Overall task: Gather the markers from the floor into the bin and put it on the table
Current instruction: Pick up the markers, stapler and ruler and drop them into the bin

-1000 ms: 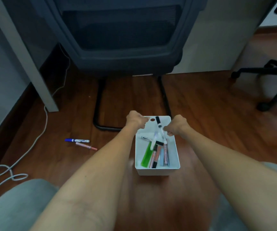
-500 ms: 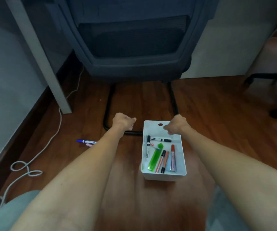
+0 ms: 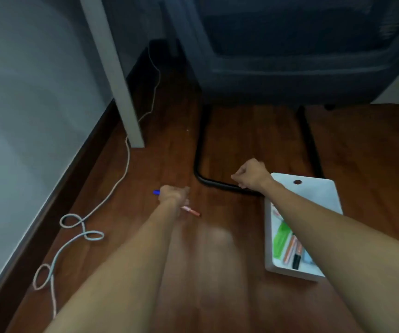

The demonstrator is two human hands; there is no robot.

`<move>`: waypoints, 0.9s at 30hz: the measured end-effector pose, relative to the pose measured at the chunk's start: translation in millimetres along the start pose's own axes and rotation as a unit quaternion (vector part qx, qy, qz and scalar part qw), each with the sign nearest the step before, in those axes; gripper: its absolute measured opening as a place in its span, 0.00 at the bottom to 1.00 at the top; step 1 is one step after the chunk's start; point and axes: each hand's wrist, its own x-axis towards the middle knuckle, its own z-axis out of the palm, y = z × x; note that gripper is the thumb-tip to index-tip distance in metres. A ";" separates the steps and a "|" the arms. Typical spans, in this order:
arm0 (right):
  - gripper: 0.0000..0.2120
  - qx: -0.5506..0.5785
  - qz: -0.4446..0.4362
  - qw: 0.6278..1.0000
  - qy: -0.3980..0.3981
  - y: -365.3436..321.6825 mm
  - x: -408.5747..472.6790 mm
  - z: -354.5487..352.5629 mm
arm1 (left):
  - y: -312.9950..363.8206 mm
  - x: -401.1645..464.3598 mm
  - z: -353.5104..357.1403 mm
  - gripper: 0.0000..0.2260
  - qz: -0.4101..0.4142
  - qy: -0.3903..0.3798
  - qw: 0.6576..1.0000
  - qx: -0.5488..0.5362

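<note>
On the wooden floor at the right stands a white bin (image 3: 313, 188) holding several markers (image 3: 289, 248), one of them a green one. My right forearm crosses over it. My right hand (image 3: 251, 175) hovers just left of the bin's far corner, its fingers curled with nothing in them. My left hand (image 3: 173, 195) is down on the floor over two loose markers. A blue marker (image 3: 156, 192) sticks out from its left side and a pink marker (image 3: 192, 211) from its right. Whether the fingers grip either one is hidden.
A black tubular chair base (image 3: 199, 152) curves along the floor just behind both hands, under a dark chair (image 3: 289, 56). A white table leg (image 3: 121, 92) stands at the back left. A white cable (image 3: 83, 227) loops along the dark skirting by the wall.
My view swung left, so the bin now sits at the right. My left hand moved left and down onto the two floor markers. My right hand left the bin's rim.
</note>
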 end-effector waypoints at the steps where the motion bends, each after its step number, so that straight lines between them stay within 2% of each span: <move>1: 0.12 -0.010 -0.003 1.000 -0.008 -8.4 1.0 12.9 | -13.2 5.9 -5.0 0.09 -0.018 0.010 1.000 -0.014; 3: 0.09 -0.030 -0.005 0.999 -0.014 -18.3 1.9 35.0 | -29.1 6.3 -14.8 0.08 -0.036 0.019 0.999 -0.033; 6: 0.05 -0.058 0.001 0.998 -0.031 -31.0 6.8 57.9 | -37.9 -3.5 -24.4 0.17 -0.041 0.013 0.999 -0.028; 12: 0.07 -0.064 -0.036 0.996 -0.045 -47.7 50.2 120.3 | -76.9 33.5 0.2 0.23 -0.065 0.073 0.994 -0.040; 15: 0.07 -0.074 -0.036 0.996 -0.038 -33.6 61.0 146.4 | -103.4 63.9 33.9 0.31 -0.077 0.081 0.993 -0.026; 20: 0.07 -0.070 -0.033 0.997 -0.027 1.0 66.7 160.5 | -81.6 38.6 53.3 0.38 -0.078 0.126 0.987 0.067; 22: 0.07 -0.066 -0.035 0.997 -0.021 15.3 71.9 160.4 | -79.6 46.6 57.5 0.35 -0.065 0.148 0.983 0.085; 25: 0.09 -0.055 -0.031 0.998 -0.015 26.7 77.8 160.3 | -84.5 57.3 52.5 0.22 -0.055 0.168 0.979 0.097; 27: 0.13 -0.049 -0.048 0.998 -0.012 25.3 80.3 165.5 | -90.5 63.5 45.1 0.19 -0.051 0.177 0.975 0.121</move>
